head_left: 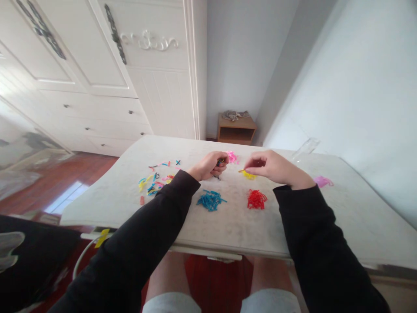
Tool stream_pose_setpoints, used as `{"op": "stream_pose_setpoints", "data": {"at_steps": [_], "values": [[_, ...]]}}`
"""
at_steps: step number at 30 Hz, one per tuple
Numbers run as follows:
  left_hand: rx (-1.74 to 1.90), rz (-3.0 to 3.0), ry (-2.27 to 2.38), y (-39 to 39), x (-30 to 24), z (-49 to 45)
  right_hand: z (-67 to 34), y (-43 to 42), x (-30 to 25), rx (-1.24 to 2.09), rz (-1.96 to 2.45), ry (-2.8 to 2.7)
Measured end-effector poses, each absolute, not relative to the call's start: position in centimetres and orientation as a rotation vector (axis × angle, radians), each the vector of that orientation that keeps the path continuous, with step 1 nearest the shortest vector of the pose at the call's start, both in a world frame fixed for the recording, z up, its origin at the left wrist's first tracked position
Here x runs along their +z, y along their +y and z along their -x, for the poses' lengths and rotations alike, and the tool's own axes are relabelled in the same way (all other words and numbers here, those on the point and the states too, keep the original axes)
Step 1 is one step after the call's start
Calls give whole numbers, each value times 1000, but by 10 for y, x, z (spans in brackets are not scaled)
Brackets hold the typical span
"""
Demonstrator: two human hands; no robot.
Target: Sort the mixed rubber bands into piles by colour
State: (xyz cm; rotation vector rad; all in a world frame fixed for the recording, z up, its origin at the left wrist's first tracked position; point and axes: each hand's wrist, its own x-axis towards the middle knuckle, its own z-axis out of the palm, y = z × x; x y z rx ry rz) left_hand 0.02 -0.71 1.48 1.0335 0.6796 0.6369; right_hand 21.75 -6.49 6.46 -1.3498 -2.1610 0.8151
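Observation:
My left hand [211,166] is closed round a few small coloured strips [221,162], dark and yellow ones showing between the fingers. With thumb and forefinger together, my right hand [272,167] pinches a thin yellow-orange strip [242,171] at the yellow pile [249,175]. Nearer to me lie a blue pile [211,200] and a red pile [256,199] of similar thin strips. Behind my left hand is a pink pile [232,157]. Some dark strips [216,177] show just below that hand, mostly hidden by it. Mixed-colour strips [154,184] lie scattered on the left.
The white table [234,230] spans the space before me. A lilac bundle [323,181] and a clear plastic container [306,148] lie on its right side. Beyond stand a wooden stand [236,129] with a cloth and a white wardrobe [166,100]. A white cable [78,261] hangs at the left edge.

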Motion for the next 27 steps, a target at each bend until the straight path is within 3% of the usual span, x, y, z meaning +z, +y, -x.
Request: {"op": "stream_pose_setpoints", "data": {"at_steps": [3,9,18,27], "values": [[615,-1066,652,-10,15,-2,-246,-68,61,1105,1390,-2361],[578,-1117,626,-13,11,-3,-262,-68,51,1363,1449,-2438],[474,-1153,586,-18,10,-8,-222,-62,37,585,1223,-2036],[346,-1133,534,-19,9,-9,-206,-60,25,422,1062,-2122]]}}
